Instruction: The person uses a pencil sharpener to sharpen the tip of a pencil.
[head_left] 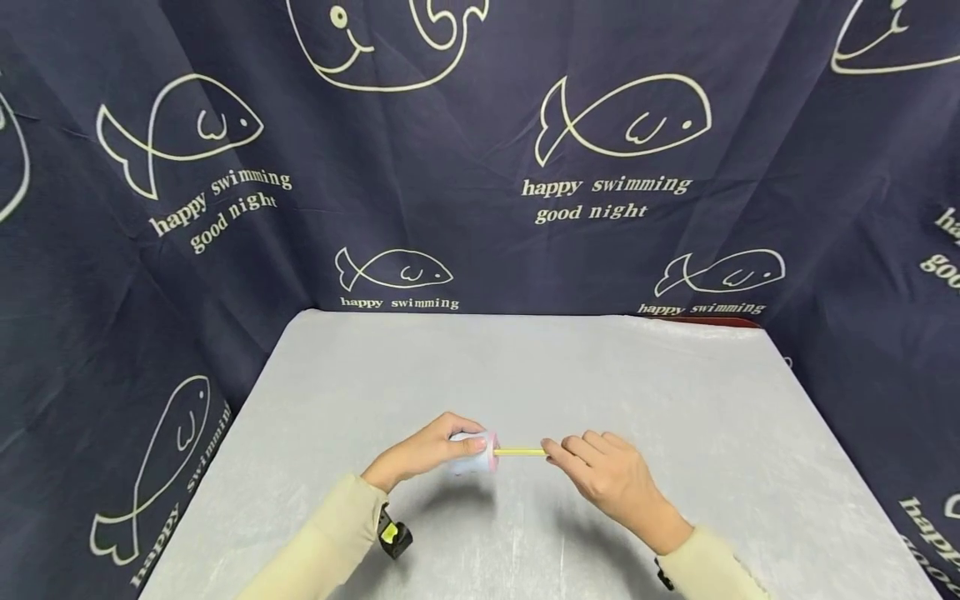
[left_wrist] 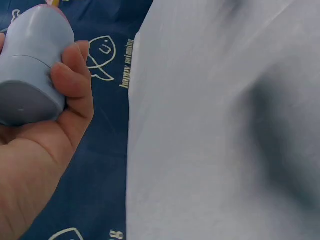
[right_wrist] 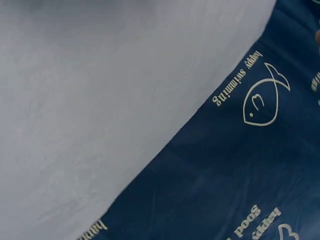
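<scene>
My left hand grips a light blue pencil sharpener with a pink end, held sideways above the table. In the left wrist view, the fingers curl round the sharpener's rounded body, and its flat grey base faces the camera. A thin yellow pencil runs from the pink end across to my right hand. Pinched between thumb and fingers there, the pencil's outer end is hidden. How far the pencil reaches inside the sharpener cannot be seen. The right wrist view catches only a sliver of skin at its right edge.
A pale cloth covers the table. Dark blue curtains with white fish drawings and lettering hang behind and at both sides. A bit of red edge shows at the back right corner. A black strap device sits on the left wrist.
</scene>
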